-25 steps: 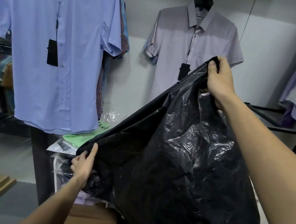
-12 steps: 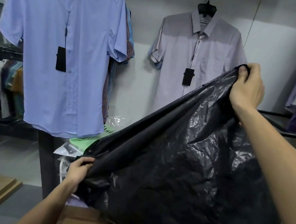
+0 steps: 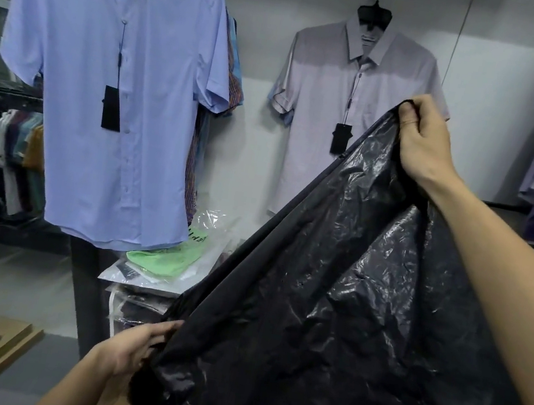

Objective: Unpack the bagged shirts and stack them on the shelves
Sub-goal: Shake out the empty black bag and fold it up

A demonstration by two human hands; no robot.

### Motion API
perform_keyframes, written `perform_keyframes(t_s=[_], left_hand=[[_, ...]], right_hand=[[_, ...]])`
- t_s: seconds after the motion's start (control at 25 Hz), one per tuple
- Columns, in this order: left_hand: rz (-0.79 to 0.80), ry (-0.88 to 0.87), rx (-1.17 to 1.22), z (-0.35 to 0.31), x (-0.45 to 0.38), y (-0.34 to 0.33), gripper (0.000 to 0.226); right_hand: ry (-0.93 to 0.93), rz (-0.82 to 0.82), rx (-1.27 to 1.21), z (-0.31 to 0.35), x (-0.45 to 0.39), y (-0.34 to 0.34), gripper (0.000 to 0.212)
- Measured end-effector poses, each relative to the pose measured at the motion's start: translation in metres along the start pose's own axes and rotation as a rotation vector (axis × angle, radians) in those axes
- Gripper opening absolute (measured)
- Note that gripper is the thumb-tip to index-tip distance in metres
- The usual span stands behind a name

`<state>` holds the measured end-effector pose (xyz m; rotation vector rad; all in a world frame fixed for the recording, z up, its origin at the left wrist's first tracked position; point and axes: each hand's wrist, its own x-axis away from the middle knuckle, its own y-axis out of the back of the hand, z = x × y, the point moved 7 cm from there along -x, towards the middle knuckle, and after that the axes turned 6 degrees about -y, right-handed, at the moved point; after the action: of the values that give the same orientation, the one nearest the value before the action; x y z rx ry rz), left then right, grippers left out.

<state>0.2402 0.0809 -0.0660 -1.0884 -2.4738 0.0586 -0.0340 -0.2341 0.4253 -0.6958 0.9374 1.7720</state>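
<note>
Black plastic bag [image 3: 345, 318] was stretched between our hands: right hand [image 3: 424, 139] pinched its top corner up high, left hand [image 3: 136, 349] gripped the lower edge.

Only partial text: dark letters on the green shirt pack [image 3: 169, 258], upside down, half covered by the blue shirt [image 3: 112, 92], not readable. Black hang tags [image 3: 112, 108] on blue shirt and lilac shirt [image 3: 352, 111] show no readable print. Lilac shirt collar label [image 3: 368, 39] too small to read
</note>
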Motion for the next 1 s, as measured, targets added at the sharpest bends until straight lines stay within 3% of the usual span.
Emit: perform_keyframes(t_s=[0.08,0.16,0.28,0.32,0.4,0.52,0.64,0.76,0.84,1.0], left_hand=[[-0.155,0.01,-0.109,0.004,-0.004,0.009,0.027],[-0.237,-0.038,-0.39,0.001,-0.003,0.009,0.015],[-0.153,0.044,-0.964,0.014,-0.01,0.003,0.03],[-0.194,0.031,-1.127,0.011,-0.012,0.006,0.035],[-0.358,-0.073,-1.045,-0.014,-0.01,0.003,0.025],[-0.528,-0.514,-0.559,-0.094,0.026,-0.035,0.022],[-0.299,-0.89,-0.396,-0.187,0.069,-0.112,0.026],[-0.022,-1.067,-0.457,-0.253,0.103,-0.189,0.038],[0.029,-1.121,-0.401,-0.279,0.115,-0.214,0.038],[-0.051,-1.106,-0.316,-0.297,0.113,-0.212,0.019]], right_hand=[[-0.009,0.012,-0.024,-0.004,0.002,-0.002,0.011],[-0.009,-0.024,-0.034,-0.002,0.004,-0.002,0.01],[0.03,-0.012,0.026,0.005,0.009,-0.018,0.021],[0.054,0.028,0.049,0.007,0.013,-0.029,0.024],[0.092,0.105,0.061,0.013,0.017,-0.045,0.026],[0.066,0.184,0.028,0.014,0.011,-0.059,0.032],[0.047,0.284,-0.051,0.017,0.01,-0.079,0.03],[0.082,0.394,-0.152,0.028,0.019,-0.098,0.01],[0.075,0.418,-0.183,0.03,0.023,-0.105,0.013],[0.08,0.451,-0.178,0.035,0.031,-0.108,0.03]])
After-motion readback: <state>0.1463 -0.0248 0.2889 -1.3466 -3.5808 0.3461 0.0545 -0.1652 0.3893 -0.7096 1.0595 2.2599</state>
